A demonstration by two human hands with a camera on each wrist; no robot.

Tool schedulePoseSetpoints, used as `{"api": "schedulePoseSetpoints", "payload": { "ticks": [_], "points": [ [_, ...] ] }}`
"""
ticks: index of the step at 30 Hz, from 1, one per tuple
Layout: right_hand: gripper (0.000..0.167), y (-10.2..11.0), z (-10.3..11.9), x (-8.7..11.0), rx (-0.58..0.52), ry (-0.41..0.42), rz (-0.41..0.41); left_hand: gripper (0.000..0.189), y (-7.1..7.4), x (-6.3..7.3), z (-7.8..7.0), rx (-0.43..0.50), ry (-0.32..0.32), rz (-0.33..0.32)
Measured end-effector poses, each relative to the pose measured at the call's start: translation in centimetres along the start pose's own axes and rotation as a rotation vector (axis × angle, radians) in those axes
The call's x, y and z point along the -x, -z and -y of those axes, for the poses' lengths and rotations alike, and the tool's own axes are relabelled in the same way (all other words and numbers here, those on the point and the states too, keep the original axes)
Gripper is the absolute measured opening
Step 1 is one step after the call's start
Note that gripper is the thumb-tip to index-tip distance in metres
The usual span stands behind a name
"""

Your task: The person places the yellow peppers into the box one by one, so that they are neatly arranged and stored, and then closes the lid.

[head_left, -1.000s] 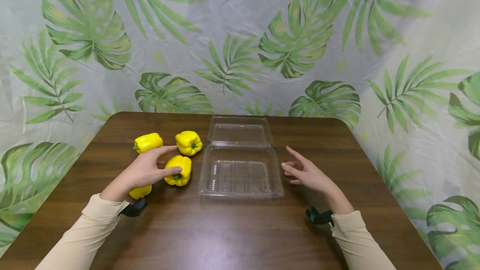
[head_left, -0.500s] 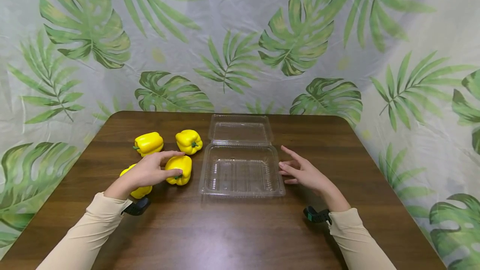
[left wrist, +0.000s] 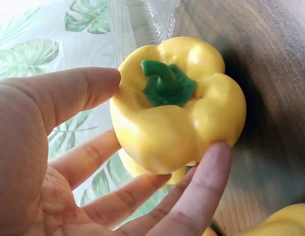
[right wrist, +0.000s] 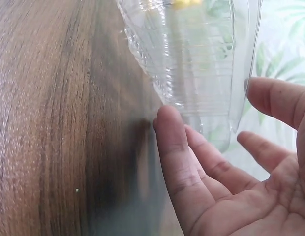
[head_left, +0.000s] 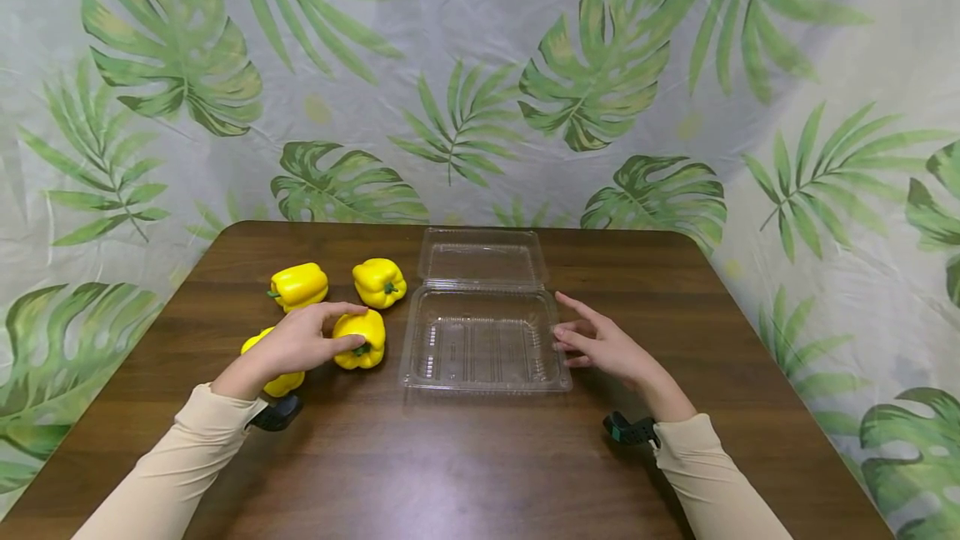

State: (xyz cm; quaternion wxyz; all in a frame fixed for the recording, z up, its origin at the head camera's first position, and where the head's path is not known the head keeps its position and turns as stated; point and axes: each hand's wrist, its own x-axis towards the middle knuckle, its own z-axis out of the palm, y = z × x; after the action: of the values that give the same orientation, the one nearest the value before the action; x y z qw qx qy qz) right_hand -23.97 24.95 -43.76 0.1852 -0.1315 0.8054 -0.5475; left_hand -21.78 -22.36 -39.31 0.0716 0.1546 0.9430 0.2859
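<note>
My left hand (head_left: 300,342) is around a yellow bell pepper (head_left: 362,342) on the table. In the left wrist view, its thumb lies against one side of the pepper (left wrist: 177,113) near the green stem, and the fingers curl along the other sides. My right hand (head_left: 611,348) is at the right edge of a clear plastic clamshell container (head_left: 483,390), its fingers loosely extended. In the right wrist view, the thumb meets the container's rim (right wrist: 243,93) and the fingertips (right wrist: 169,115) are beside its lower wall. The container's lid (head_left: 480,261) lies folded back behind the base.
Another yellow bell pepper (head_left: 379,282) stands behind the gripped one, and one lies (head_left: 300,285) further left. A third (head_left: 283,383) is partly hidden beneath the left hand and wrist. The brown wooden table (head_left: 480,465) ends at a leaf-patterned curtain (head_left: 465,40).
My left index finger has come down from near the back pepper onto the front one, and the hand has closed around it. My right hand has moved left to the container's edge.
</note>
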Motion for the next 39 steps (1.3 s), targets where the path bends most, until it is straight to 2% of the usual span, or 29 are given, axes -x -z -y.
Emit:
{"api": "schedulePoseSetpoints", "payload": {
  "ticks": [6, 11, 25, 29, 33, 36, 39],
  "points": [
    [0.072, -0.1, 0.3, -0.2, 0.014, 0.003, -0.016, 0.056, -0.2, 0.0, -0.2, -0.012, 0.013, 0.004],
    [0.07, -0.1, 0.5, -0.3, 0.025, 0.005, -0.025, 0.059, -0.4, 0.1, -0.3, -0.039, 0.0, -0.002],
    [0.068, 0.5, 0.5, -0.1, 0.01, 0.009, -0.037, 0.07, 0.0, 1.1, -0.9, -0.077, 0.011, 0.039],
    [0.066, 0.5, 0.5, -0.2, 0.011, 0.019, -0.021, 0.076, 0.6, 1.1, -0.7, -0.079, -0.031, 0.012],
    [0.066, 0.6, 0.3, -0.3, 0.0, 0.018, -0.01, 0.079, 1.0, 0.6, -0.5, -0.121, -0.12, -0.008],
    [0.066, 0.6, 0.2, -0.3, -0.015, 0.009, -0.003, 0.079, 0.9, 0.1, -0.3, -0.128, -0.196, 0.02],
    [0.067, 0.5, 0.1, -0.3, -0.032, -0.001, 0.005, 0.079, 0.7, -0.3, -0.1, -0.112, -0.235, 0.074]
  ]
}}
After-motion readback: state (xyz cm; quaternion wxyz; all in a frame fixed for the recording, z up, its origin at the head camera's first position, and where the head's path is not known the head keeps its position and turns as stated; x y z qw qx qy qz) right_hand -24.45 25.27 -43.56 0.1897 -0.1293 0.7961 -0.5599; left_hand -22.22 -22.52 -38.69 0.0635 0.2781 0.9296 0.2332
